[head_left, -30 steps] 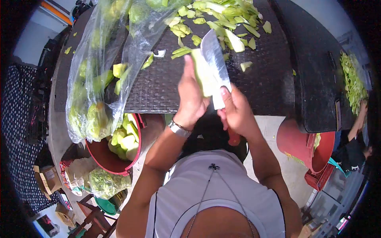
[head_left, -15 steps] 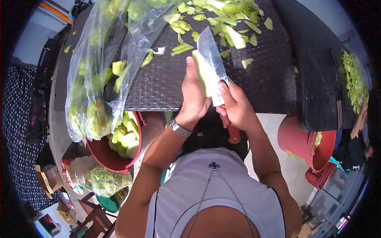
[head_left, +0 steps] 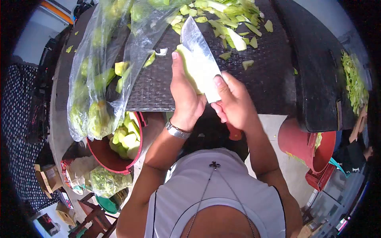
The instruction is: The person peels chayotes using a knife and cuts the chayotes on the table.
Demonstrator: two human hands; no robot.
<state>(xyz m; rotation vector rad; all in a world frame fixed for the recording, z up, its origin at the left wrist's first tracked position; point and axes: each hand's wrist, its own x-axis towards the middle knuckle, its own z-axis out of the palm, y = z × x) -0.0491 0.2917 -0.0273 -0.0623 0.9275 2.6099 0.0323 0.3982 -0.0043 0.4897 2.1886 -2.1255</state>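
My left hand (head_left: pixel 184 93) is closed around a pale green peeled vegetable (head_left: pixel 192 71), held upright over the near edge of the dark woven table (head_left: pixel 151 91). In my right hand (head_left: pixel 234 99) is a broad-bladed knife (head_left: pixel 200 51) with a red handle. Its blade lies against the vegetable's right side, tip pointing up and left. Beyond the hands, green peelings (head_left: pixel 234 20) are heaped at the table's far side, with a few loose scraps nearer. A clear plastic bag (head_left: pixel 127 51) of whole green vegetables lies to the left and hangs over the edge.
Below the bag, a red bucket (head_left: pixel 93 152) holds peeled pieces. Another red bucket (head_left: pixel 285 139) is tipped at the right, under a black table section (head_left: pixel 317 79). A person's arm (head_left: pixel 359 125) shows at far right, near more peelings (head_left: pixel 351 79).
Both hands have shifted a little left with the vegetable and knife. The blade now tilts further left, and more of the vegetable's pale face shows. Two scraps newly lie near the heap.
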